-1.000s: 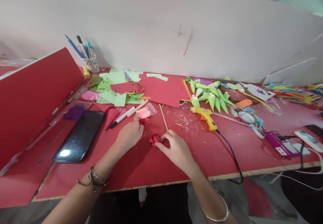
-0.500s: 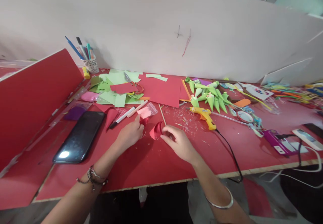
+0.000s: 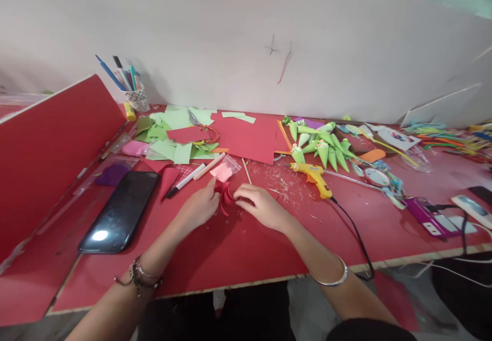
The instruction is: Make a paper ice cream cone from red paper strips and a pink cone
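Observation:
Curled red paper [image 3: 227, 198], looking like several thin layers bent into a curve, sits between my two hands low over the table. My left hand [image 3: 202, 206] is closed at its left side, with the index finger reaching toward a small plastic bag of pink material [image 3: 223, 171]. From the right, the fingertips of my right hand [image 3: 261, 206] pinch the paper's edge. Whether the layers are one piece or separate pieces I cannot tell. Just beyond lie a thin wooden stick [image 3: 246, 171], a pink marker [image 3: 209, 166] and a white marker with a black cap [image 3: 186, 180].
A yellow glue gun [image 3: 313, 178] with a black cord lies right of my hands, before a pile of green paper cones [image 3: 323, 143]. A black phone [image 3: 121, 213] is at left. Scissors [image 3: 209, 133] rest among green paper scraps [image 3: 175, 123]. A pen cup [image 3: 137, 99] stands behind.
My right hand has moved left with the curled red paper, bringing it up against my left hand. The paper now sits nearer the pink bag, and the view has shifted slightly.

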`<action>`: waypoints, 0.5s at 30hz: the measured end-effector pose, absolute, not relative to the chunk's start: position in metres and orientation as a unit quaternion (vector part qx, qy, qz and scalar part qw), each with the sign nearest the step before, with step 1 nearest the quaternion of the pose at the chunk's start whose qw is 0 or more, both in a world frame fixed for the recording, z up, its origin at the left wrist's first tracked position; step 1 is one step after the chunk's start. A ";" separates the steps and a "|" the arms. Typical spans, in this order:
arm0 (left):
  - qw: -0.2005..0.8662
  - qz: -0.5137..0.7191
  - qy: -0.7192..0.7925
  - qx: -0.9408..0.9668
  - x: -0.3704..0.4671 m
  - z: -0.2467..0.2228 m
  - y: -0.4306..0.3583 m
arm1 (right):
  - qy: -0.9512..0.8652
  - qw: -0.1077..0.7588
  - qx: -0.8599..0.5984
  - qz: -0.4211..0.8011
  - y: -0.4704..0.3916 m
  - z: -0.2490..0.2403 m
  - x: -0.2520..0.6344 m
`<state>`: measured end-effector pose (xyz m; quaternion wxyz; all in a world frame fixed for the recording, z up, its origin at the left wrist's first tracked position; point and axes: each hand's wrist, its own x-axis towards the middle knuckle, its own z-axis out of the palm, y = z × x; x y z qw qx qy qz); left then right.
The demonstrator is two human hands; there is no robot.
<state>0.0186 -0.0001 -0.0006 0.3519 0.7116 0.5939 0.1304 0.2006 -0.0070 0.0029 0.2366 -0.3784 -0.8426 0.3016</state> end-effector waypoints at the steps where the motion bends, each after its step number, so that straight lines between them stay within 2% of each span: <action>1: 0.356 0.127 0.591 0.712 0.018 -0.001 0.000 | -0.843 0.235 -0.378 0.300 -0.006 0.002 0.200; 10: 0.375 0.115 0.573 0.720 0.015 -0.006 -0.001 | -0.842 0.235 -0.391 0.289 -0.001 -0.005 0.201; 15: 0.335 0.090 0.585 0.733 0.017 -0.003 -0.004 | -0.842 0.231 -0.399 0.280 0.000 -0.006 0.201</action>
